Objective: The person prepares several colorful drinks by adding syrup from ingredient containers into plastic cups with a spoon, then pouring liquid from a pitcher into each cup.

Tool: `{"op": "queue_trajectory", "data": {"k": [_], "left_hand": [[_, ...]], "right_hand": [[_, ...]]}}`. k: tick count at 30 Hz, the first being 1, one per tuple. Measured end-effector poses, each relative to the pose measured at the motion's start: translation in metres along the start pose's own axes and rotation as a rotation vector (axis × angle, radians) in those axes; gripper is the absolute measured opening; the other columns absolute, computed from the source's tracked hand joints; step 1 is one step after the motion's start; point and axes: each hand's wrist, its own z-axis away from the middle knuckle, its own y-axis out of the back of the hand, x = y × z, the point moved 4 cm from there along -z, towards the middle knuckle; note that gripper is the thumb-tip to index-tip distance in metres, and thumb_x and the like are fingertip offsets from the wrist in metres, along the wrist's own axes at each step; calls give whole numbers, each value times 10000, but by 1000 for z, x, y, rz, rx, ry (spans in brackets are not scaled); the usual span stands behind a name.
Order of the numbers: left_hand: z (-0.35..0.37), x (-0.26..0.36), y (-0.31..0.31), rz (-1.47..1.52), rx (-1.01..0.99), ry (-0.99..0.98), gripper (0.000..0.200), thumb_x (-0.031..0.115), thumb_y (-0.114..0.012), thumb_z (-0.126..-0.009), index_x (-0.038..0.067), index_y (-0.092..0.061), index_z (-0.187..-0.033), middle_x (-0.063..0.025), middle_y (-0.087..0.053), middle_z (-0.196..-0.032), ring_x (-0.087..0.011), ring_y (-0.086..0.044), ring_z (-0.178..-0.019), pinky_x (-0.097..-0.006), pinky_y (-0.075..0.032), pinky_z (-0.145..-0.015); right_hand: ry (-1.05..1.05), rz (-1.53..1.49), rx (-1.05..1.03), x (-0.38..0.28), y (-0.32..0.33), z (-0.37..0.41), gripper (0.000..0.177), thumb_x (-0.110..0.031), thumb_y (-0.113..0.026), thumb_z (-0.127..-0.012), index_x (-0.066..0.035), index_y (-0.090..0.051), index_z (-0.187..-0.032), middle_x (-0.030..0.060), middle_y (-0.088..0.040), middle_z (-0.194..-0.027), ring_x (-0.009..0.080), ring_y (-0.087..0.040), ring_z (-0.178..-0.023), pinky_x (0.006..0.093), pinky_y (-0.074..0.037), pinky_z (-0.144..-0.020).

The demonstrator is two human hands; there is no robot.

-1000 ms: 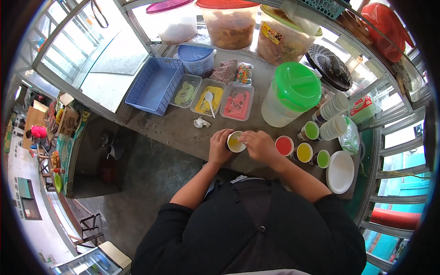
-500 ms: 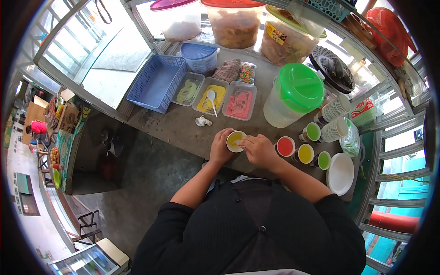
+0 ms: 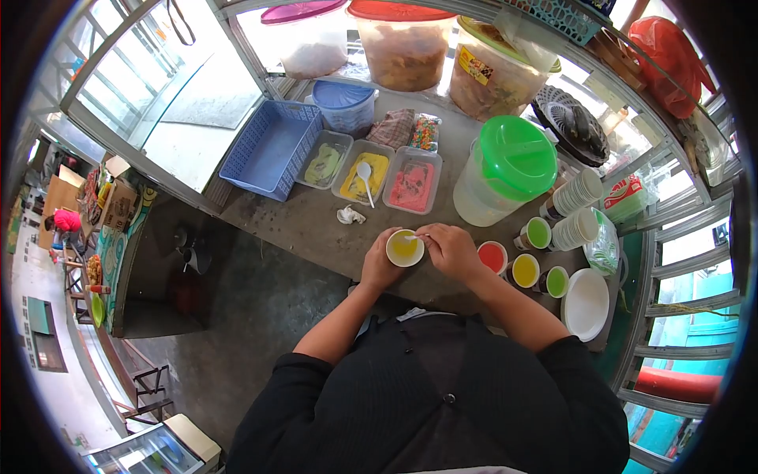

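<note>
My left hand [image 3: 380,262] is wrapped around the side of a paper cup [image 3: 405,250] with yellow stuff in its bottom. In my right hand [image 3: 448,251] a white spoon [image 3: 411,237] is pinched, its lower end inside the cup. Just right of that hand stand cups filled with red [image 3: 492,257], yellow [image 3: 524,270] and green [image 3: 557,281]. Beyond my hands are open plastic tubs of pale green [image 3: 323,159], yellow [image 3: 364,173] and pink [image 3: 411,180] paste; another white spoon [image 3: 365,178] lies in the yellow one.
A green-lidded pitcher [image 3: 505,170] stands beyond my right hand, with stacked paper cups [image 3: 576,229] and a white plate stack [image 3: 586,304] to its right. A crumpled tissue [image 3: 350,214] lies near the table edge. A blue basket [image 3: 272,146] sits far left. Large lidded containers [image 3: 401,47] line the back.
The cup has tipped toward me, so more of its inside shows. My right hand has shifted slightly right and away, and the spoon now shows at the cup's far rim.
</note>
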Motion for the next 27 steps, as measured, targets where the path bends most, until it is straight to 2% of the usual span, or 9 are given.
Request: {"op": "queue_trajectory", "data": {"k": [5,8,11,14,17,20,23,27], "left_hand": [[1,-1,0,-65,-13,-64,688,167,-849,-740,98,-500,-1329,-105,-632,-1314,-346,-617,-1200,-434,-517,-986],[2,-4,-2,-36,-4,-63,718,157,-849,-730,97,-487,-1346,-110,-621,-1336,-346,-602,-1224,-436,-506,-1008],[1,-3,-2,-56,-3,-79,725,150,-851,-718,96,-491,-1345,-115,-619,-1341,-348,-598,-1228,-436,-501,-1018],[1,-3,-1,-82,9,-130,740,165,-868,-706,95,-501,-1345,-108,-632,-1332,-345,-600,-1229,-436,-496,-1022],[1,-1,0,-76,16,-106,727,125,-845,-700,87,-498,-1337,-128,-620,-1334,-363,-598,-1223,-449,-497,-1023],[1,-4,-1,-74,34,-120,725,111,-843,-688,81,-507,-1330,-133,-623,-1321,-369,-601,-1211,-457,-496,-1014],[0,1,1,-68,30,-140,719,107,-841,-676,78,-531,-1324,-136,-626,-1308,-369,-599,-1207,-464,-487,-1014],[0,1,2,-83,20,-135,718,109,-842,-666,80,-554,-1323,-141,-627,-1302,-363,-590,-1219,-467,-468,-1030]], "right_hand": [[-74,-49,-87,-4,-1,1,144,-104,-610,-922,-57,-684,-1037,105,-726,-1019,346,-698,-905,435,-564,-776],[-37,-40,-88,-4,6,-9,147,-109,-610,-913,-64,-685,-1032,88,-719,-1042,347,-698,-882,435,-561,-763],[67,98,-224,-9,1,-10,143,-114,-603,-916,-75,-686,-1024,86,-716,-1044,347,-697,-866,441,-559,-759],[-1,145,-293,-12,-7,-5,138,-119,-598,-918,-81,-686,-1017,86,-719,-1030,345,-696,-858,447,-556,-755],[-42,-19,-74,-6,-6,-5,132,-122,-593,-927,-74,-683,-1011,94,-721,-1007,345,-696,-857,451,-554,-760],[-82,-24,-68,-2,2,-8,105,-94,-599,-938,-60,-677,-999,107,-725,-1013,357,-696,-897,436,-555,-783],[-98,-30,-97,-1,-1,-1,126,-123,-579,-950,-69,-677,-1008,107,-723,-1011,353,-694,-873,454,-551,-765],[-137,-75,-16,5,-1,2,141,-118,-575,-955,-75,-682,-1036,115,-722,-1019,356,-694,-897,449,-554,-774]]}}
